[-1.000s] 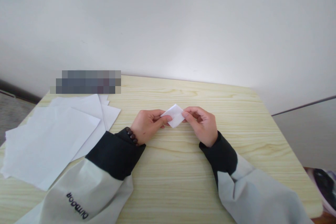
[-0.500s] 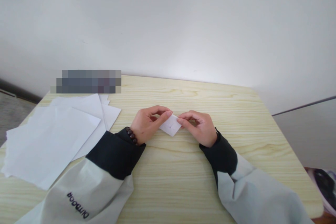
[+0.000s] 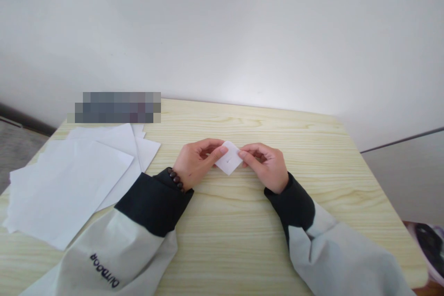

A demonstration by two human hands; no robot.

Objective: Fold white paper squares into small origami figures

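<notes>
A small folded piece of white paper [image 3: 229,162] is held up between my two hands, above the middle of the table. It is diamond-shaped from here, with a small dark slit or fold near its centre. My left hand [image 3: 199,159] pinches its left corner, thumb on the near face and fingers behind. At the right corner my right hand [image 3: 264,164] grips it the same way, thumb in front. The fingertips behind the paper are partly hidden.
Several loose sheets of white paper [image 3: 69,189] lie overlapping on the left of the wooden table [image 3: 229,240]. A blurred-out object [image 3: 114,108] is at the back left, near the white wall [image 3: 243,32]. Dark items [image 3: 430,245] show beyond the right edge.
The folded paper has tilted to face me more, and its top corner now shows above my thumbs. My right hand has shifted slightly up and right, still pinching it.
</notes>
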